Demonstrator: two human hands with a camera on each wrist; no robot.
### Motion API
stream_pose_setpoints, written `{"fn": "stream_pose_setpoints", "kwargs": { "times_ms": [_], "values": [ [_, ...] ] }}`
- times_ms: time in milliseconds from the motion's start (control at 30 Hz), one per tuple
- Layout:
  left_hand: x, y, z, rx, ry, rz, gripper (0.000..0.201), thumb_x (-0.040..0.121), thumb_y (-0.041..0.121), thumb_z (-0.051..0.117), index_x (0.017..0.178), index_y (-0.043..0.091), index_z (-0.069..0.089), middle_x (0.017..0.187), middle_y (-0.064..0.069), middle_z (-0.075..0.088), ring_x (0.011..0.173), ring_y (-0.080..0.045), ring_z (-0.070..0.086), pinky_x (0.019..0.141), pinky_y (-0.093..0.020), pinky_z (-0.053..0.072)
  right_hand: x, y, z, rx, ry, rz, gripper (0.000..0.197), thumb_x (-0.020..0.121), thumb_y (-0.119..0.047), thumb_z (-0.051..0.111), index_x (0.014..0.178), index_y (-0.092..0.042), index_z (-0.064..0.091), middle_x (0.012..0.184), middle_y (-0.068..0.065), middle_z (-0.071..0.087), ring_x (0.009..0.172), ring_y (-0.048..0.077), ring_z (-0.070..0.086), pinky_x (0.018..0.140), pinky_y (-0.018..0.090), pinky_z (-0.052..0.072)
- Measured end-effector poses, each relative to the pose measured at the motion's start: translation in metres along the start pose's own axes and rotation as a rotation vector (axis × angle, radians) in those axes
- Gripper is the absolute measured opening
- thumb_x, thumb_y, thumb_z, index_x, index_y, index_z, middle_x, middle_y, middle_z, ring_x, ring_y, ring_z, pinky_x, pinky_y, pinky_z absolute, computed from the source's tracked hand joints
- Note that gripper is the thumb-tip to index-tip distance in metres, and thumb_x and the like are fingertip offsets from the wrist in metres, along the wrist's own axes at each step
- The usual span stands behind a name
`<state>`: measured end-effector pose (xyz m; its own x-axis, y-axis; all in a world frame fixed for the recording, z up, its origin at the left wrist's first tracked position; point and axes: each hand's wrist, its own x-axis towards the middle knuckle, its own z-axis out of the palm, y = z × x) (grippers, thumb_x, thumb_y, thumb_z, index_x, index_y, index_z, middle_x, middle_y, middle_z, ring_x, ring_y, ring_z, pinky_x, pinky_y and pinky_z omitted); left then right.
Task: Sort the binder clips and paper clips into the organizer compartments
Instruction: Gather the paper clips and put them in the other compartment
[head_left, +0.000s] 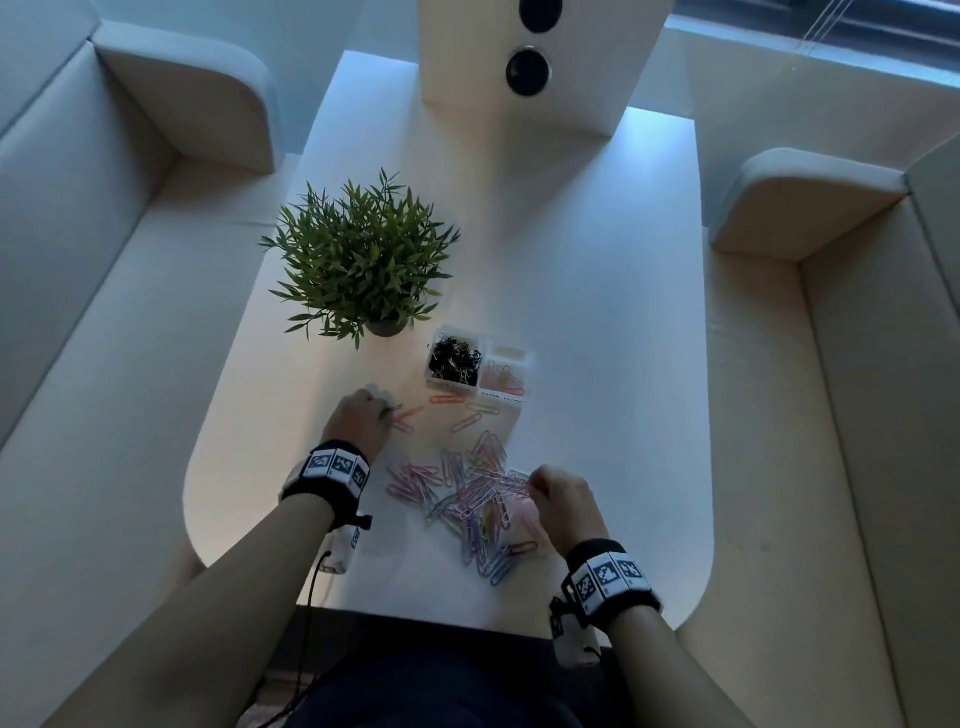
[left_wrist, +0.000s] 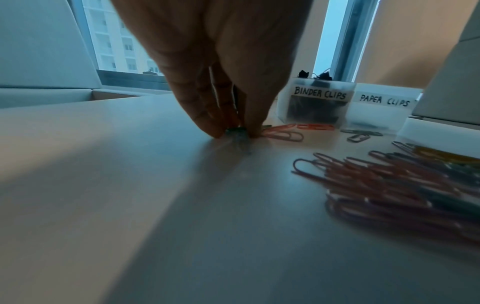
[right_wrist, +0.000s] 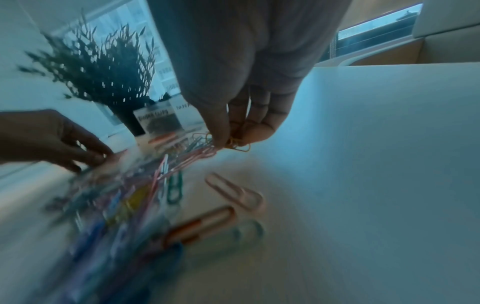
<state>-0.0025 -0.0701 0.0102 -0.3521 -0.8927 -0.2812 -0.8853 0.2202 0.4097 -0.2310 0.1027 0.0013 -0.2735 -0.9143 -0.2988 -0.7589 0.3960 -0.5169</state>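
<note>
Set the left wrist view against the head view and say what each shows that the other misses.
Only the left wrist view shows the handwritten labels, BINDER CLIPS and PAPER CLIPS, and the left hand's fingertips pinching a small clip on the table. Only the head view shows the potted plant, the right hand and the compartments' contents from above. Both show the organizer and the paper clip pile.

The near paper clips (right_wrist: 109, 236) smear into blur in the right wrist view; the small thing (left_wrist: 237, 133) under the left fingertips (left_wrist: 207, 123) is unclear.

White table (head_left: 597, 312): clips (head_left: 478, 499), organizer (head_left: 511, 382), plant (head_left: 363, 254).
</note>
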Motion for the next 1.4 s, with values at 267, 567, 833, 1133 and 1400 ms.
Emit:
{"fn": "stream_pose_setpoints", "kwargs": {
  "times_ms": [267,567,833,1133,1400],
  "values": [
    [0.002,-0.006,0.008,0.3,-0.158,0.088,0.03,0.096,0.013,0.036,0.123,0.005,0.046,0.121,-0.019,0.051,0.11,-0.035,0.048,0.095,-0.038,0.04,0.019,-0.021,-0.046,0.196,0.114,-0.014,0.005,0.083,-0.012,0.068,0.086,-0.008,0.07,0.078,0.002,0.07,0.07,0.013,0.063,0.068,0.021,0.05],
    [-0.008,-0.022,0.021,0.606,-0.225,0.262,0.047,0.056,0.015,0.083,0.094,-0.004,0.063,0.083,-0.022,0.066,0.068,-0.034,0.063,0.046,-0.033,0.054,0.105,-0.057,-0.073,0.066,0.249,-0.027,0.009,0.085,-0.006,0.062,0.087,-0.003,0.07,0.082,0.014,0.071,0.074,0.026,0.066,0.072,0.029,0.054],
    [-0.032,-0.015,0.021,0.469,-0.059,0.34,0.042,0.054,0.004,0.065,0.093,-0.002,0.053,0.081,-0.022,0.063,0.062,-0.033,0.062,0.044,-0.033,0.053,0.123,-0.08,-0.05,-0.208,0.165,-0.181,0.014,0.086,-0.008,0.061,0.094,0.001,0.067,0.085,0.016,0.067,0.079,0.03,0.063,0.066,0.037,0.055],
    [-0.036,-0.005,0.025,0.376,-0.062,0.263,0.03,0.07,-0.007,0.047,0.097,0.003,0.052,0.1,-0.016,0.054,0.086,-0.028,0.051,0.073,-0.033,0.05,0.062,-0.06,0.027,-0.304,0.045,-0.554,0.033,0.082,0.003,0.047,0.111,-0.001,0.061,0.12,0.017,0.061,0.114,0.031,0.054,0.088,0.042,0.053],
    [-0.036,-0.01,0.027,0.169,-0.097,0.148,0.027,0.076,-0.01,0.046,0.1,0.0,0.052,0.102,-0.018,0.053,0.087,-0.031,0.052,0.077,-0.036,0.048,0.074,-0.076,0.056,-0.413,-0.075,-0.418,0.046,0.078,-0.007,0.038,0.122,-0.002,0.051,0.123,0.017,0.052,0.113,0.038,0.049,0.078,0.052,0.051]
  ]
}}
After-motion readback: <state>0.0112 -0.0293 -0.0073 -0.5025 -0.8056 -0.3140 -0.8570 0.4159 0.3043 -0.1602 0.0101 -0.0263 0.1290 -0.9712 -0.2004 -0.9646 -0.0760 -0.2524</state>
